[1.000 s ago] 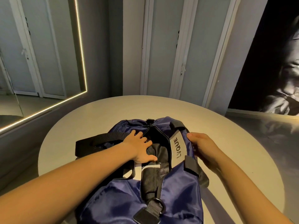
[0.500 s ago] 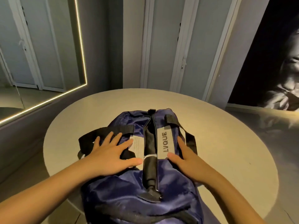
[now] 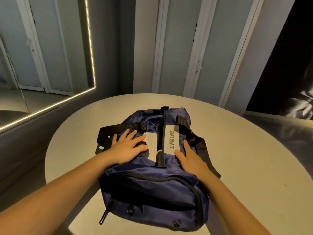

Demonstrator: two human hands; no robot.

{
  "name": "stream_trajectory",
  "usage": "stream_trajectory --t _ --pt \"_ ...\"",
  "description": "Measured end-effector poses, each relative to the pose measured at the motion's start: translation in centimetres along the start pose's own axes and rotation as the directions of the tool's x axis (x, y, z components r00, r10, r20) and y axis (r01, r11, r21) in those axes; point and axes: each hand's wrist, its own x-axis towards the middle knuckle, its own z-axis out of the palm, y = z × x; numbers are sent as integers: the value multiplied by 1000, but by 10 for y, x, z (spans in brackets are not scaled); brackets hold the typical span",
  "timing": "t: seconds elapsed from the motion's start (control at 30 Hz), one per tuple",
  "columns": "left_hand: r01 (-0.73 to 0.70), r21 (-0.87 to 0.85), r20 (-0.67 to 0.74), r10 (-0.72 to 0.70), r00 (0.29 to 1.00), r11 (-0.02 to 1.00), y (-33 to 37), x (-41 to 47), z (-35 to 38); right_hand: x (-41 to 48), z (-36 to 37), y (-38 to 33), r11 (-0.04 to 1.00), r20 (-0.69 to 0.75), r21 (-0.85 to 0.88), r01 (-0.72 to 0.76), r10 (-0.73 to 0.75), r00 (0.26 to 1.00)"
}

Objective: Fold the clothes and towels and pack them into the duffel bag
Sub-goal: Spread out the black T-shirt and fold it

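At far left, a wall mirror [image 3: 42, 56] edged by a light strip [image 3: 91, 48]; not involved. Round pale table [image 3: 237, 158] fills the middle of the view. Left hand [image 3: 126, 148]: fingers straight and spread, palm flat on the left shoulder of the bag, lying partly across the black left strap [image 3: 122, 127], which loops out onto the tabletop. It grips nothing. Navy duffel bag [image 3: 152, 187] lies lengthwise on the table, near end toward the person and at the table's near edge. Top zip [image 3: 163, 133] looks drawn closed along the ridge; contents not visible; no loose clothes or towels in view. Grey label [image 3: 172, 139] reading LVQUE sits just right of the zip. Right hand [image 3: 190, 161]: fingers straight and close together, pressed flat on the right shoulder, just inside the right strap [image 3: 201, 146]. It too holds nothing. A dark picture [image 3: 288, 65] hangs at far right. Handling, judged: shell is thin, shiny fabric, soft and likely slippery under flat palms; it dents and creases, so it will sag if lifted by the cloth. Weight probably moderate if filled with textiles. Best hold: both webbing straps gathered above the zip. Not fragile. Zip pull [image 3: 105, 216] on the near end pocket hangs loose.
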Motion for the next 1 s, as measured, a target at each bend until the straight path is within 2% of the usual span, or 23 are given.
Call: stream_trajectory --t 0.1,0.2,0.27,0.37,0.5,0.57,0.6,0.67,0.73,0.83,1.0 --pt "16 21 -78 -14 997 1000 -8 27 3 17 -7 -9 996 -25 92 -6 8 1000" --pt "2 15 -91 0 996 1000 -13 46 1 10 -25 -21 955 -110 278 106 -78 991" --pt "-7 11 -89 8 996 1000 -15 56 -4 -2 -33 -17 930 -138 339 145 -103 985" --pt "-21 10 -72 22 997 1000 -15 67 -8 -19 -27 -4 949 -6 297 102 -105 994" --pt "30 -5 29 -30 999 1000 -5 66 -25 -26 -20 2 966 27 244 81 -91 996" --pt "68 -3 -14 -68 998 998 11 60 -39 -30 -25 -2 970 28 227 82 -91 995" --pt "65 5 -100 -65 993 998 23 54 -46 -35 -29 -5 972 11 218 88 -93 996" --pt "-14 16 -322 19 946 1000 52 40 -56 -50 -41 -11 974 -96 201 106 -88 992" --pt "-170 -34 -437 138 889 985 92 22 -60 -76 -58 -13 980 -235 164 108 -68 970" --pt "-350 -144 -384 274 882 926 160 -12 -48 -129 -89 2 995 -363 75 59 -28 931" --pt "-502 -276 -229 451 863 820 282 -72 5 -247 -148 64 996 -478 -10 -93 77 875"
